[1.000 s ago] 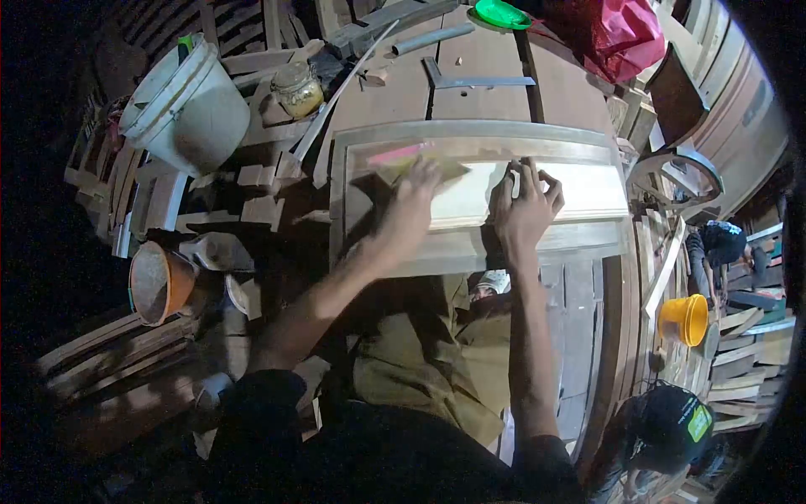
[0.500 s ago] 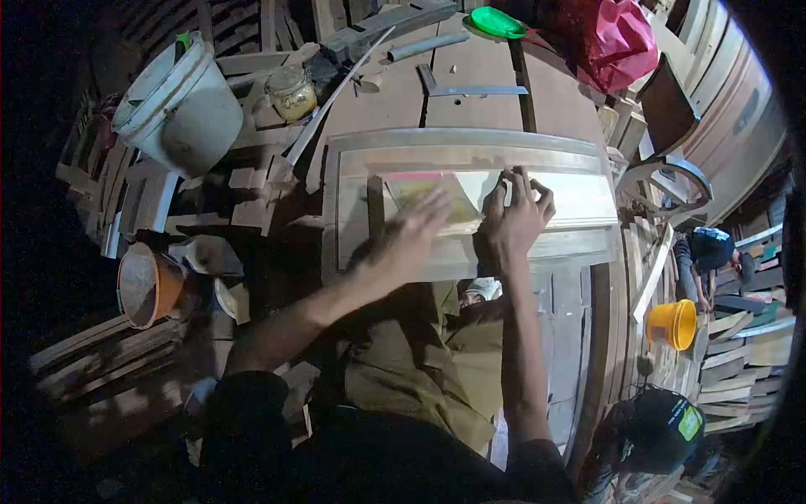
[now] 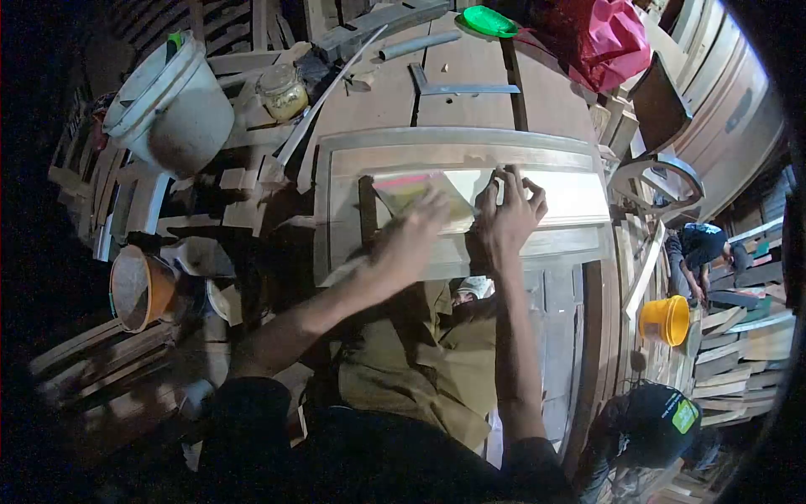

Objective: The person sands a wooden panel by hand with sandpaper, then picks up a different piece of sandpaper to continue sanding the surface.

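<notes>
A framed wooden panel (image 3: 462, 144) lies in front of me, with a bright, pale strip (image 3: 575, 197) along its middle. Over the left part of that strip is a flat yellowish sheet (image 3: 413, 190) with a pink edge; its kind is not clear. My left hand (image 3: 411, 231) is at the sheet's lower side, its fingers smeared by motion, so its grip is hidden. Just right of the sheet, my right hand (image 3: 510, 214) rests on the panel with bent, spread fingers, tips down. Nothing shows in it.
Beyond the panel lie a metal square (image 3: 466, 89), a grey tube (image 3: 420, 45) and a green dish (image 3: 489, 22). A white bucket (image 3: 180, 113) and a glass jar (image 3: 282, 92) stand left. To the right are a yellow bucket (image 3: 664, 320) and two people near stacked wood.
The whole view has shifted slightly left. My left hand has moved a little across the yellowish sheet, and more of the pink edge shows. My right hand keeps its place on the panel.
</notes>
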Demonstrator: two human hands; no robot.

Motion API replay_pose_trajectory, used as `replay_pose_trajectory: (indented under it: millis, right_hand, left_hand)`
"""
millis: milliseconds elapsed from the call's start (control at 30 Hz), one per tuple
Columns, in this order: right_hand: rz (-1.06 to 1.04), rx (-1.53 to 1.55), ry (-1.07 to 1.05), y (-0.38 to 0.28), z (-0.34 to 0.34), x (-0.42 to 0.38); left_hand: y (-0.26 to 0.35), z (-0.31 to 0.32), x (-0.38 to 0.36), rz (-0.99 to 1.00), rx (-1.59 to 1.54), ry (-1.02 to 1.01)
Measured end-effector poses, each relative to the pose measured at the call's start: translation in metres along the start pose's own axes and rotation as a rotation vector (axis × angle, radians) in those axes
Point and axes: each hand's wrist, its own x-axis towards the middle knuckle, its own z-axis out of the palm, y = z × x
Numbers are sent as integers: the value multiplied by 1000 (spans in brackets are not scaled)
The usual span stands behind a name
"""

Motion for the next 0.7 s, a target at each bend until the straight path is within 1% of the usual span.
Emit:
replay_pose_trajectory:
  millis: [33, 133, 167, 267, 300, 333, 400, 433, 500, 533, 567, 600, 667, 700]
  right_hand:
    - [6, 10, -4, 1, 1, 1]
    - [-6, -8, 1, 2, 3, -3]
    - [-12, -4, 9, 2, 3, -4]
    - [-24, -7, 14, 3, 1, 2]
    - [-22, -9, 7, 1, 0, 2]
    - [-14, -11, -4, 0, -1, 1]
    - [-1, 14, 5, 2, 1, -1]
    - [0, -10, -4, 3, 2, -2]
    - [2, -30, -17, 2, 1, -2]
    - [9, -25, -20, 0, -1, -1]
    - [20, -22, -25, 0, -1, 0]
    - [15, -29, -14, 1, 0, 2]
    - [13, -42, -5, 3, 2, -2]
    - [32, -13, -37, 1, -1, -1]
  left_hand:
    - [19, -9, -9, 101, 71, -43]
    - [-20, -13, 17, 31, -1, 25]
    - [-37, -5, 29, -60, -28, 91]
    - [-3, -6, 13, -6, 6, -65]
    - [9, 3, -1, 64, -21, -18]
    - [6, 5, 0, 105, -44, 0]
    - [-22, 2, 14, 75, -75, 90]
    - [-26, -7, 27, 19, -94, 73]
    - [-15, -15, 33, -101, -128, -6]
    - [-2, -16, 24, -95, -90, -54]
    - [-9, 5, 7, 111, 59, -6]
    - [0, -3, 2, 112, -21, -14]
    - [-26, -12, 19, 36, -55, 6]
    - [-23, -26, 33, -108, -66, 16]
